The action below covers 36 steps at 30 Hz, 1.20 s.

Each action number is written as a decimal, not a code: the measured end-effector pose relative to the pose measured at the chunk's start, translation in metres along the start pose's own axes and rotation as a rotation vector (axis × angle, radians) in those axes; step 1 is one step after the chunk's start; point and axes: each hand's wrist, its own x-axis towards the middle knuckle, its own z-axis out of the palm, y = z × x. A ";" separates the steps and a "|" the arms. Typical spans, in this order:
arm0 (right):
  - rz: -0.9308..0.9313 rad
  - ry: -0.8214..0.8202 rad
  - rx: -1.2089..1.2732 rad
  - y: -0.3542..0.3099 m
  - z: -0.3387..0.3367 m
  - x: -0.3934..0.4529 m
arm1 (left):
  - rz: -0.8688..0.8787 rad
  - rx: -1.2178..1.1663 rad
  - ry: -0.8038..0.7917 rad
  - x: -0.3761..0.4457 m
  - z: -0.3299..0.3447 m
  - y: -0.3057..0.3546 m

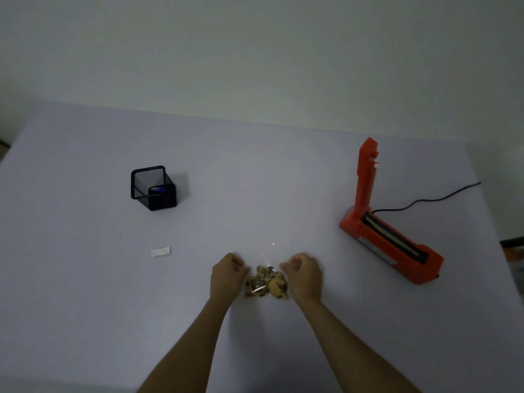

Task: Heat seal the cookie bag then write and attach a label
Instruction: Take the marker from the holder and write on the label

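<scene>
Left hand (228, 275) and right hand (304, 275) pinch the clear cookie bag (268, 282) with curled fingers; orange heat sealer (388, 236) stands open, well right.

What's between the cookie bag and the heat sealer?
Head view: only bare table between the cookie bag and the orange heat sealer, apart from the right hand gripping the bag's edge.

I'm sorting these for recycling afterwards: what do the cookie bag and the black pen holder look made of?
The cookie bag looks like thin clear plastic film: cookies show through and it glints. The pen holder looks like black-coated metal mesh: its walls are see-through grid with a solid rim. It could be plastic; the picture is dim.
</scene>
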 end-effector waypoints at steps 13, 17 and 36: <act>-0.451 -0.251 -0.016 -0.112 0.039 -0.015 | 0.481 0.146 0.545 0.017 -0.120 -0.001; -0.626 -0.275 -0.100 -0.185 0.088 -0.028 | 0.571 0.360 0.575 0.053 -0.184 -0.026; -0.581 0.204 0.044 -0.274 0.165 -0.050 | 0.609 0.484 0.233 0.097 -0.251 -0.069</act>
